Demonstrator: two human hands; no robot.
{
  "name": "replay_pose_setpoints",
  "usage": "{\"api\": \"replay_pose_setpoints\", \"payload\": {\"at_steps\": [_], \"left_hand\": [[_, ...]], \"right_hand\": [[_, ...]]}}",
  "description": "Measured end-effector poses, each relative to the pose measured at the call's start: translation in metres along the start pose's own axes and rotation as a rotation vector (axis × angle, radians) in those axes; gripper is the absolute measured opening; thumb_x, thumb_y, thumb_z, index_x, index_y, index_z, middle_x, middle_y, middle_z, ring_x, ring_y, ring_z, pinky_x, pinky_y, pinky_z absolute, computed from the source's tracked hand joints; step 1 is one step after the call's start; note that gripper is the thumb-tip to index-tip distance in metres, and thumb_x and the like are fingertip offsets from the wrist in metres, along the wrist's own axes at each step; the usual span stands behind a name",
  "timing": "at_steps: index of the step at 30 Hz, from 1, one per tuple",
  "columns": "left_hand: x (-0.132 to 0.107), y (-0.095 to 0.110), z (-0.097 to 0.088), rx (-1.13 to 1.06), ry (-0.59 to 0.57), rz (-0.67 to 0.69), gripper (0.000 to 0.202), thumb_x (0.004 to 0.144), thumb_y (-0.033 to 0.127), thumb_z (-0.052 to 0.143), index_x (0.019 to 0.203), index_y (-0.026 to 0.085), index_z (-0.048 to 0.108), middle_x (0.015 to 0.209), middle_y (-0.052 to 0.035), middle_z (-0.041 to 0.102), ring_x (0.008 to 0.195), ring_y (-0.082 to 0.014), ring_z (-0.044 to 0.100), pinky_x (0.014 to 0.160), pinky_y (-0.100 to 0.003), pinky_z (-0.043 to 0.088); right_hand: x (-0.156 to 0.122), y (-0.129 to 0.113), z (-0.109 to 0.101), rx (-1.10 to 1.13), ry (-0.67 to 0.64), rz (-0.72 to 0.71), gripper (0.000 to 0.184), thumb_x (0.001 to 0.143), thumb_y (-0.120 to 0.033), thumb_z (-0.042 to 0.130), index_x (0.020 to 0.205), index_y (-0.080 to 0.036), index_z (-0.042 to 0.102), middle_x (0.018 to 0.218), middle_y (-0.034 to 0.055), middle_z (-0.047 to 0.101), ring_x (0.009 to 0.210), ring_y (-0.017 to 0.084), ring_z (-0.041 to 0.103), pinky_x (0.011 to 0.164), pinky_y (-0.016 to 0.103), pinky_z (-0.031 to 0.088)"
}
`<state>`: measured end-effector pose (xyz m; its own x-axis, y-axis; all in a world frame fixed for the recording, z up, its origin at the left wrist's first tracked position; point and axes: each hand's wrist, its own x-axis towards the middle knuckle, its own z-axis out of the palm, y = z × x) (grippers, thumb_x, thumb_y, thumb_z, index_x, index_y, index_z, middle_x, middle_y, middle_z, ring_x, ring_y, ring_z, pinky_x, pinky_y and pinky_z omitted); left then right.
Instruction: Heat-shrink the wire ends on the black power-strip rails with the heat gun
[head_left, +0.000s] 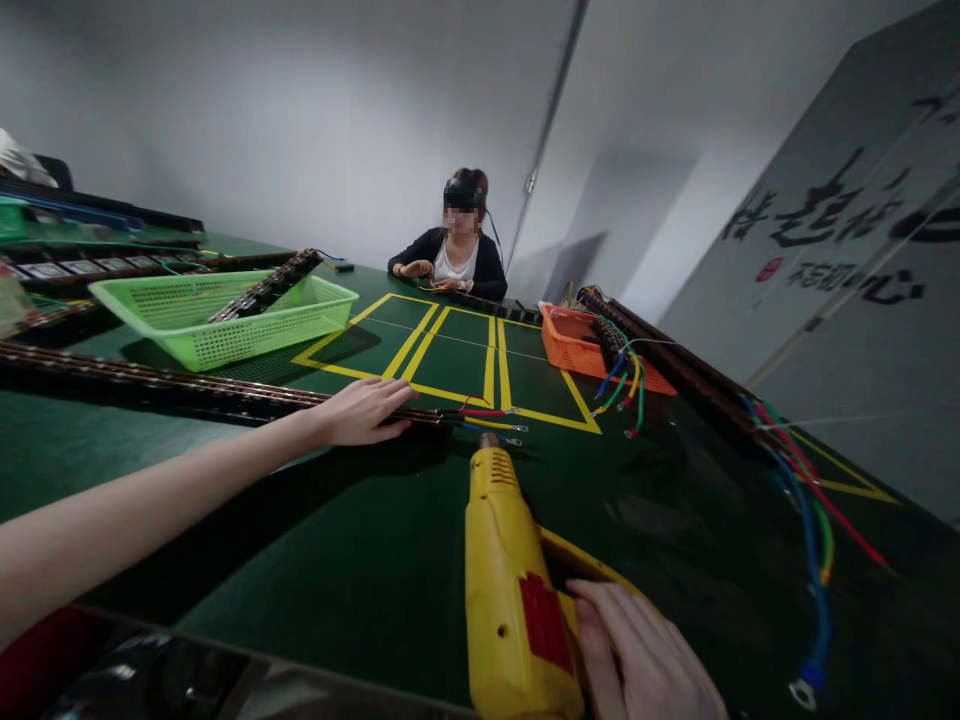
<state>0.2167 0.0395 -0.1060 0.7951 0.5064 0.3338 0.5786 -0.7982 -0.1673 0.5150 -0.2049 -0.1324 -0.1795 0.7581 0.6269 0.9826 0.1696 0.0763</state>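
My right hand (637, 645) is wrapped round the handle of a yellow heat gun (506, 570) with a red label. The gun's metal nozzle points away from me, just short of the lugged wire ends (499, 427) in red, yellow and blue. These wires come out of the end of a long dark bar (225, 398) with copper-coloured strips, lying across the table. Over that bar's right end my left hand (365, 410) is laid, fingers on the far side and thumb on the near side, holding it. Part of the gun's handle is hidden by my right hand.
A green basket (225, 345) with a dark bar sticking out stands at the left; an orange basket (574, 345) with wired bars is at the right. Loose blue, red and green lugged cables (814, 540) hang nearer right. A co-worker (461, 250) sits across the table (337, 570).
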Motion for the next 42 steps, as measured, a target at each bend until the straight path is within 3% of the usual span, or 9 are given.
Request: {"api": "replay_pose_setpoints", "payload": {"at_steps": [5,8,12,16,20,34,42], "left_hand": [[0.019,0.041,0.013,0.025,0.078,0.017,0.042,0.093,0.032,0.038,0.131,0.017,0.036,0.128,-0.0112,0.046,0.112,-0.021,0.05,0.09,-0.031,0.041],[0.023,0.055,0.021,0.047,0.092,-0.022,0.044,0.092,0.032,0.038,0.132,0.015,0.036,0.129,-0.0119,0.045,0.112,-0.023,0.049,0.091,-0.034,0.041],[0.023,0.053,0.026,-0.019,0.111,-0.04,0.044,0.092,0.033,0.038,0.132,0.015,0.037,0.128,-0.0118,0.046,0.112,-0.0233,0.049,0.092,-0.035,0.041],[0.024,0.047,0.028,-0.096,0.107,-0.051,0.044,0.09,0.03,0.042,0.131,0.015,0.038,0.127,-0.0122,0.048,0.111,-0.0241,0.049,0.093,-0.037,0.041],[0.024,0.046,0.029,-0.135,0.116,-0.061,0.046,0.088,0.029,0.045,0.131,0.017,0.038,0.128,-0.0115,0.047,0.111,-0.0246,0.049,0.095,-0.038,0.04],[0.02,0.042,0.029,-0.197,0.165,-0.019,0.034,0.086,0.012,0.039,0.118,0.019,0.047,0.124,-0.0101,0.046,0.11,-0.0228,0.047,0.094,-0.039,0.042],[0.019,0.043,0.029,-0.225,0.182,-0.039,0.036,0.086,0.01,0.041,0.12,0.019,0.048,0.124,-0.0095,0.047,0.11,-0.0218,0.048,0.094,-0.037,0.043]], "right_hand": [[0.0,-0.006,0.004,-0.012,-0.031,-0.133,0.035,0.096,-0.029,0.029,0.103,-0.022,0.062,0.097,-0.0055,0.069,0.087,0.009,0.063,0.078,0.02,0.041],[0.0,-0.015,0.01,0.026,0.017,-0.056,0.036,0.096,-0.025,0.028,0.097,-0.02,0.064,0.093,-0.0033,0.07,0.084,0.011,0.063,0.079,0.024,0.039],[0.003,-0.041,0.019,0.102,0.116,0.174,0.037,0.096,-0.025,0.029,0.091,-0.016,0.065,0.087,0.0022,0.069,0.08,0.016,0.06,0.08,0.03,0.036],[0.012,-0.068,0.023,0.139,0.119,0.218,0.036,0.096,-0.024,0.03,0.09,-0.017,0.065,0.084,0.0022,0.068,0.077,0.015,0.058,0.078,0.031,0.034],[0.017,-0.078,0.022,0.147,0.101,0.238,0.036,0.096,-0.022,0.028,0.087,-0.018,0.064,0.081,0.0008,0.067,0.073,0.014,0.056,0.075,0.03,0.033],[0.009,-0.046,0.011,0.181,0.111,0.211,0.037,0.096,-0.024,0.028,0.085,-0.018,0.063,0.081,0.0014,0.067,0.075,0.012,0.058,0.077,0.028,0.035],[-0.005,-0.015,0.001,0.066,0.122,0.276,0.045,0.097,-0.039,0.026,0.083,-0.018,0.064,0.08,0.0035,0.067,0.076,0.016,0.058,0.078,0.029,0.036]]}}
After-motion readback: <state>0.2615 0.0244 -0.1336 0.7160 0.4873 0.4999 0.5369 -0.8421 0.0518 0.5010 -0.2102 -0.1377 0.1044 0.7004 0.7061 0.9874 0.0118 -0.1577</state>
